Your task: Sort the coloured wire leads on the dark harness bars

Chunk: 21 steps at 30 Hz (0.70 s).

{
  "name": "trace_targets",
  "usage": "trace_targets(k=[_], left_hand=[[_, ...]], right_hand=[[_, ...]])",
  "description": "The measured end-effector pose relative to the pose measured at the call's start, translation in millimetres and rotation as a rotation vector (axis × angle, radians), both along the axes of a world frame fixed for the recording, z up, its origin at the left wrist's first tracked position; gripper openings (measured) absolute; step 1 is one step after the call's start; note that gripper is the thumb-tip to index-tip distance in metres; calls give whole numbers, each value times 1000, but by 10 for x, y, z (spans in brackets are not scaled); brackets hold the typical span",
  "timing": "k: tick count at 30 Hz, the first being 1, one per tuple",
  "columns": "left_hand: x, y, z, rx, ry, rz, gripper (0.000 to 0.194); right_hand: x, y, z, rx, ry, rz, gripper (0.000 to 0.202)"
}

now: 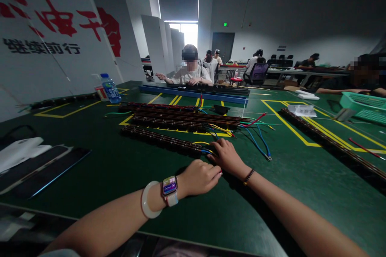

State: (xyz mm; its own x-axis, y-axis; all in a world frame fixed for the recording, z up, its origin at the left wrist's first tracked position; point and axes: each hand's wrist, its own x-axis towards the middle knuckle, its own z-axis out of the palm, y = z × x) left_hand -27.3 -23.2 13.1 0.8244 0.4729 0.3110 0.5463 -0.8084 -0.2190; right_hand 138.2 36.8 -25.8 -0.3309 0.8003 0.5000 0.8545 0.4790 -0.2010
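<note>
A long dark strip (159,138) with a row of shiny contacts lies slantwise on the green table (120,172). Short blue and yellow wires (206,151) come out of its right end. My right hand (227,156) is at these wires, fingers curled round them. Just in front of it is my left hand (199,176), closed, with a small reddish spot at the fingertips; what it pinches is hidden. Behind the strip, more dark strips (175,120) lie side by side, with blue, yellow, red and green wires (255,134) trailing from their right ends.
A water bottle (111,88) and a cup (101,93) stand at the back left. Dark flat panels (51,170) lie at left. On the right are another long strip (331,140) and a green basket (363,106). One person (191,68) sits opposite, another (366,74) at right.
</note>
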Motion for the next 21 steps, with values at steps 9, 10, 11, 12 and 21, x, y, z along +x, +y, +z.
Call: trace_targets(k=[9, 10, 11, 12, 21], left_hand=[[-31, 57, -74, 65, -123, -87, 24], [-34, 60, -80, 77, -130, -96, 24], [-37, 62, -84, 88, -135, -102, 25], [-40, 63, -88, 98, -137, -108, 25], [-53, 63, -79, 111, -131, -136, 26]], right_hand=[[-91, 61, 134, -82, -125, 26, 30], [-97, 60, 150, -82, -115, 69, 35], [-105, 60, 163, -86, -91, 116, 40], [-119, 61, 173, -92, -57, 157, 46], [-449, 137, 180, -60, 13, 91, 52]])
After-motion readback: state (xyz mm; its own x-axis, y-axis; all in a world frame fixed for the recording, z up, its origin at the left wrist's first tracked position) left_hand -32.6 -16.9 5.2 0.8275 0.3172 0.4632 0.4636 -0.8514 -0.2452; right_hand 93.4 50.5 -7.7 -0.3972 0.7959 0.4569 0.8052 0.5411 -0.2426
